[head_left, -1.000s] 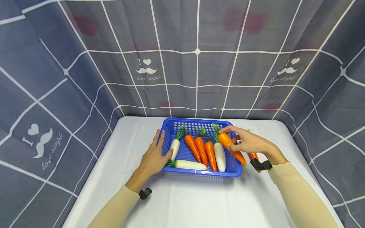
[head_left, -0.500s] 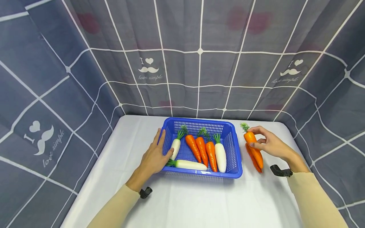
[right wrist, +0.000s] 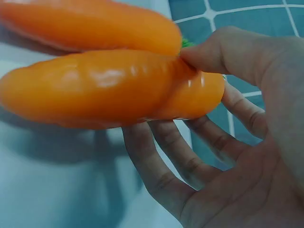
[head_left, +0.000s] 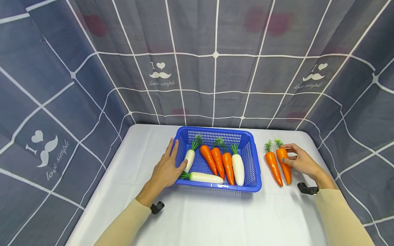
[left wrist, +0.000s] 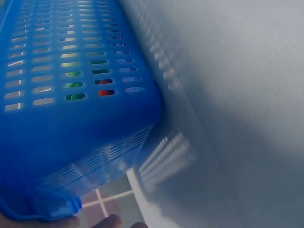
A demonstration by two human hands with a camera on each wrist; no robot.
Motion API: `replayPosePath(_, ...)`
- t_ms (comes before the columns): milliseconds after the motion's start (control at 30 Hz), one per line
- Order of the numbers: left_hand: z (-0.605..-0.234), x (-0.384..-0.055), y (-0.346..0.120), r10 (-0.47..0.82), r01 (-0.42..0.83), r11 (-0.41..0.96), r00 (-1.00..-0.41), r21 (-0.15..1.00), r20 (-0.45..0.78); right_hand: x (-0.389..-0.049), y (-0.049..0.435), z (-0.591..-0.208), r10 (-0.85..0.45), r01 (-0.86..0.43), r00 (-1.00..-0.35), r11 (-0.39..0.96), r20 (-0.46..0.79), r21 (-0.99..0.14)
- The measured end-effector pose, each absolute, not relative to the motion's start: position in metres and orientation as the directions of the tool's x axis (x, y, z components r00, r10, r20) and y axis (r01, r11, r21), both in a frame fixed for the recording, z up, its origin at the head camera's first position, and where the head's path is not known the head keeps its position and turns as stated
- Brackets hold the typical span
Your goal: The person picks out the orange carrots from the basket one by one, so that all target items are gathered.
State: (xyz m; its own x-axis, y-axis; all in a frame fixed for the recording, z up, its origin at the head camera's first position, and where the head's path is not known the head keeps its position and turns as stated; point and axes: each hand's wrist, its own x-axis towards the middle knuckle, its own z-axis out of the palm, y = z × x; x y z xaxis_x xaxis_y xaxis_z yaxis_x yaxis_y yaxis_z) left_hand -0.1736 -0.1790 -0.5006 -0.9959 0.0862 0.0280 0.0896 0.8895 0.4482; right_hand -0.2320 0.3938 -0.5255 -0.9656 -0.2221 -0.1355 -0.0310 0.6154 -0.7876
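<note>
My right hand [head_left: 303,164] pinches a carrot [head_left: 284,165] near its leafy end, thumb on one side and fingers on the other; the right wrist view shows the grip on this carrot [right wrist: 109,90] up close. Just left of it a second carrot [head_left: 273,168] lies on the white table. My left hand [head_left: 166,169] rests with straight fingers along the left rim of the blue basket [head_left: 257,167]. Inside the basket are carrots [head_left: 217,163] and white radishes [head_left: 238,169], one radish [head_left: 206,178] lying crosswise at the front.
A white cloth covers the table [head_left: 215,218]. Grey checked curtains [head_left: 197,75] rise behind it and on both sides. In the left wrist view the perforated basket wall [left wrist: 71,57] stands close beside the cloth.
My right hand has carried the carrot out from over the basket's right side and down beside the other carrot on the table. My left hand has stayed at the basket's rim.
</note>
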Motion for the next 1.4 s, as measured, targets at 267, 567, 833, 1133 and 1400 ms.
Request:
replayPosePath(267, -0.501, -0.174, -0.179, 0.082, 0.087, 0.89, -0.996, 0.448, 0.031, -0.236, 0.397, -0.54, -0.194, -0.006, -0.968, 0.654, -0.16, -0.756)
replayPosePath(567, -0.501, -0.174, -0.179, 0.083, 0.089, 0.89, -0.996, 0.447, 0.033, -0.237, 0.394, -0.537, -0.167, 0.002, -0.97, 0.72, -0.176, -0.694)
replayPosePath(833, -0.501, -0.175, -0.179, 0.078, 0.079, 0.891, -0.997, 0.447, 0.021, -0.234, 0.393, -0.53, -0.144, -0.012, -0.978, 0.765, -0.153, -0.644)
replayPosePath(1133, -0.5, -0.174, -0.179, 0.085, 0.085, 0.89, -0.996, 0.447, 0.02, -0.229, 0.374, -0.509, -0.113, -0.087, -0.993, 0.838, -0.015, -0.539)
replayPosePath(1400, -0.499, -0.174, -0.18, 0.09, 0.089, 0.884, -0.996, 0.459, 0.02, -0.227, 0.33, -0.475, -0.178, -0.184, -0.982, 0.826, 0.063, -0.532)
